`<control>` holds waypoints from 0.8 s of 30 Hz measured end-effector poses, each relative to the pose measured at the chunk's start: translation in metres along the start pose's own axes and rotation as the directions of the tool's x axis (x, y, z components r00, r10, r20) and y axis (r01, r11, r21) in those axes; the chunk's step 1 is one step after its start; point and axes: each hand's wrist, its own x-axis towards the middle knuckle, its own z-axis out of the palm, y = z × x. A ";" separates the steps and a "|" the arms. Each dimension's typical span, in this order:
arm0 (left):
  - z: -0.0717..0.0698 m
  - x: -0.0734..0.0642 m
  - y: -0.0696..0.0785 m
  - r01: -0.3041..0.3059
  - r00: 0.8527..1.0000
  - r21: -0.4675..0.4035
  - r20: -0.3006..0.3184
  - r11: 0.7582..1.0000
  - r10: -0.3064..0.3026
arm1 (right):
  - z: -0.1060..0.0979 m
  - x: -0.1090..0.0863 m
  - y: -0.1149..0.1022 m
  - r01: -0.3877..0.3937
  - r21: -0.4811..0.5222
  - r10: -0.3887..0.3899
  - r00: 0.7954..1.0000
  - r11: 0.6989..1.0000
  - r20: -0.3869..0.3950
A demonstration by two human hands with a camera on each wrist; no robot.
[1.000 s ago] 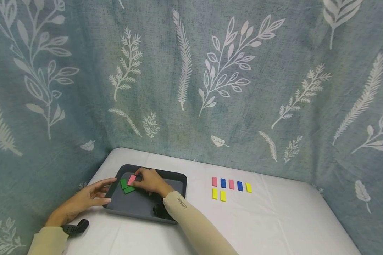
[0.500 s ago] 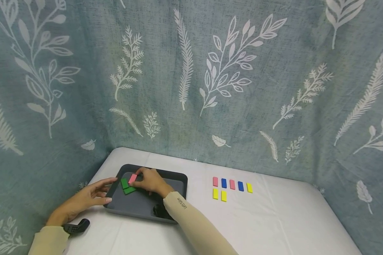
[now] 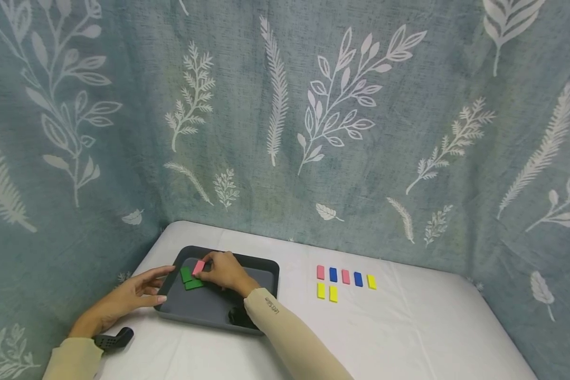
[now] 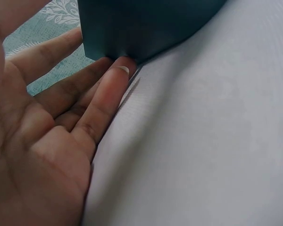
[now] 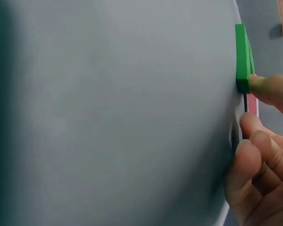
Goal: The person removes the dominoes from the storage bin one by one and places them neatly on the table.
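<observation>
In the head view my right hand (image 3: 225, 272) reaches into a dark grey tray (image 3: 204, 315), thumb and fingers pinching a pink block (image 3: 198, 267). Two green blocks lie right beside it, an upright-set green block (image 3: 186, 274) on the left and a crosswise green block (image 3: 194, 284) below. The right wrist view has a green block (image 5: 243, 59) at the thumb tip, with part of the pink block (image 5: 253, 106) behind. My left hand (image 3: 125, 298) spreads at the tray's left end, index finger and thumb along its rim. In the left wrist view its lower fingertips (image 4: 115, 82) touch the tray's outer wall.
Right of the tray, on the white-covered table (image 3: 385, 327), lie several blocks in two rows: pink and blue ones with a yellow block (image 3: 371, 282) behind, two yellow ones in front. A leaf-patterned curtain (image 3: 285, 132) closes off the back and sides.
The pink block shifts very slightly at the right fingertips beside the green blocks. Both hands otherwise keep their places, and the tray stays still.
</observation>
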 end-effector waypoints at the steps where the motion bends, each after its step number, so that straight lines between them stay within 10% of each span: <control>1: 0.000 0.000 0.000 -0.001 1.000 0.002 0.001 1.000 0.001 | -0.001 -0.001 0.002 0.008 0.001 -0.008 1.000 1.000 0.003; 24: 0.002 -0.001 0.004 0.035 0.999 0.002 0.034 0.999 -0.036 | -0.067 -0.045 0.027 0.078 -0.027 -0.078 0.996 0.997 -0.035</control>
